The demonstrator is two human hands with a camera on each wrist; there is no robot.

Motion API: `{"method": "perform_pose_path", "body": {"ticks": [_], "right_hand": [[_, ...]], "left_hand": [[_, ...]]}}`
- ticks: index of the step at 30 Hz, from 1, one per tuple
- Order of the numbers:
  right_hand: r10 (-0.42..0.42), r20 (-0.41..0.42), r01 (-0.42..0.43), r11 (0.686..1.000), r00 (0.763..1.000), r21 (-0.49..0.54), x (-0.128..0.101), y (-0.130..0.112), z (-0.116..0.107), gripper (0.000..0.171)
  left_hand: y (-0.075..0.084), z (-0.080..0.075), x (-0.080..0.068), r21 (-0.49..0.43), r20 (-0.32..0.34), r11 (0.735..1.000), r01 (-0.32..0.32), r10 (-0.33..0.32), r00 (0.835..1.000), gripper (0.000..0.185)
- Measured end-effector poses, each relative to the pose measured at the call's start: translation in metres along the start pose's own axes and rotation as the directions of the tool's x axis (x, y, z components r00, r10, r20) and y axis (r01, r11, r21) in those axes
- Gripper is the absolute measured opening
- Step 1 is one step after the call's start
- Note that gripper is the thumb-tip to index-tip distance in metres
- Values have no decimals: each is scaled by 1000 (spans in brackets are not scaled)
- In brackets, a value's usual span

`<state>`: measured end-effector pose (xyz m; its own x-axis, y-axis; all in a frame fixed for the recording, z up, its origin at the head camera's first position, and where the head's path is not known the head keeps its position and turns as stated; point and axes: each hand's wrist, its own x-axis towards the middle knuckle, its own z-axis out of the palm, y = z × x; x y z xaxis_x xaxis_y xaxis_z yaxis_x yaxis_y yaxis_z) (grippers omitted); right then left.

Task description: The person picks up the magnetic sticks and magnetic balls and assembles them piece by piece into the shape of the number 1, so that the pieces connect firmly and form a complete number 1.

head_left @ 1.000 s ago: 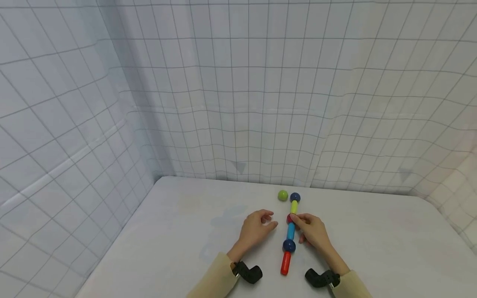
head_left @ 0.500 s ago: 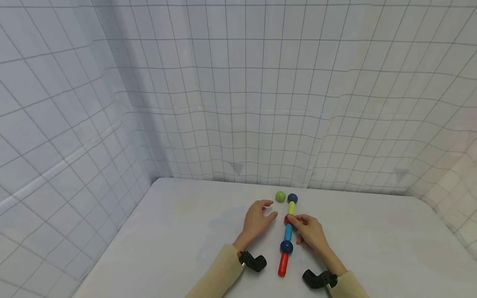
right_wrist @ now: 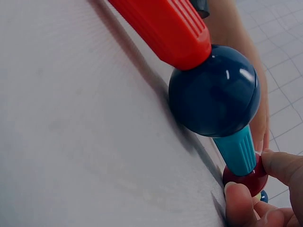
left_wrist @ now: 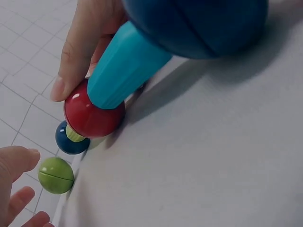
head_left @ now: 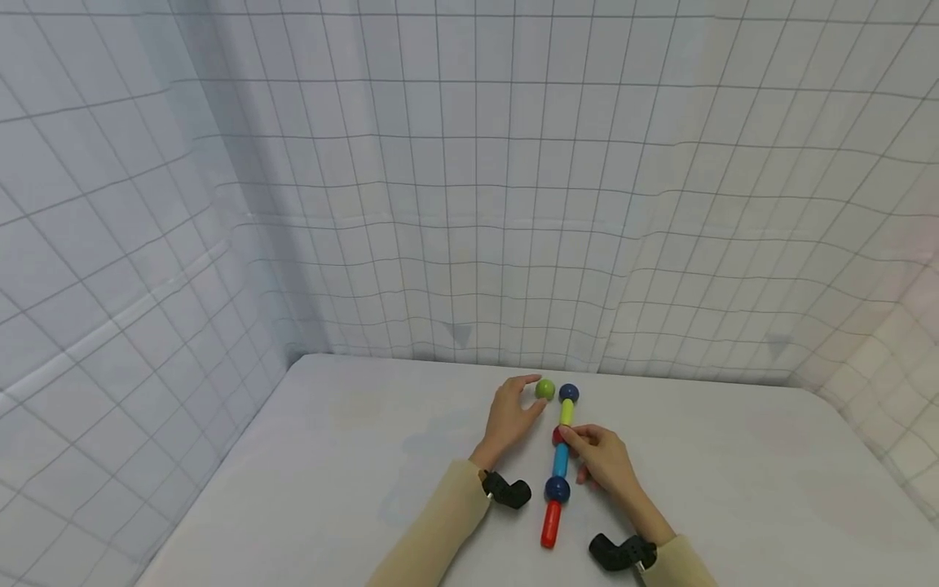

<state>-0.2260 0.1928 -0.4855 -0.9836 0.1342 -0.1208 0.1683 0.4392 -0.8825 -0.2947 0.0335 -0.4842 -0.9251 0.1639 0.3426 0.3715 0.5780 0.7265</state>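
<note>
A line of joined balls and rods lies on the table. From the far end run a dark blue ball (head_left: 568, 393), a yellow rod (head_left: 566, 412), a red ball (head_left: 557, 435), a light blue rod (head_left: 561, 461), a second dark blue ball (head_left: 557, 489) and a red rod (head_left: 551, 525). My right hand (head_left: 607, 461) pinches the red ball between thumb and fingers, as the right wrist view confirms. Left of the far end sits a loose green ball (left_wrist: 56, 176). My left hand (head_left: 509, 417) reaches beside it, thumb and fingers spread apart; the left wrist view shows a gap.
The white table (head_left: 352, 473) runs back to a white, grid-patterned curtain (head_left: 469, 204), which also hangs along the left side. A black wrist camera (head_left: 506, 489) sits on the left wrist, another black camera (head_left: 619, 553) on the right.
My left hand has moved forward to the green ball, its thumb and fingers opening wider. The right hand keeps its hold on the red ball. The whole view has shifted slightly.
</note>
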Motion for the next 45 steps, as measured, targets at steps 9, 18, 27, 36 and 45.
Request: {"method": "perform_pose_path", "body": {"ticks": [9,18,27,36,45], "right_hand": [[-4,6,4,1000,1000,10,-1,-2,4,57],[-10,14,10,1000,1000,24,-3,-5,9,56],[-14,9,14,1000,1000,18,-3,-5,11,55],[-18,9,18,1000,1000,8,-2,-3,8,56],[-21,2,21,1000,1000,-19,-1,-2,0,54]], "left_hand": [[-5,3,9,-30,7,998,-51,51,999,40],[-10,5,12,3,11,999,-37,37,999,39],[-13,5,12,17,7,999,-44,44,999,31],[-15,1,10,29,18,997,-67,67,998,29],[-25,-15,-5,0,24,999,-52,52,998,28]]}}
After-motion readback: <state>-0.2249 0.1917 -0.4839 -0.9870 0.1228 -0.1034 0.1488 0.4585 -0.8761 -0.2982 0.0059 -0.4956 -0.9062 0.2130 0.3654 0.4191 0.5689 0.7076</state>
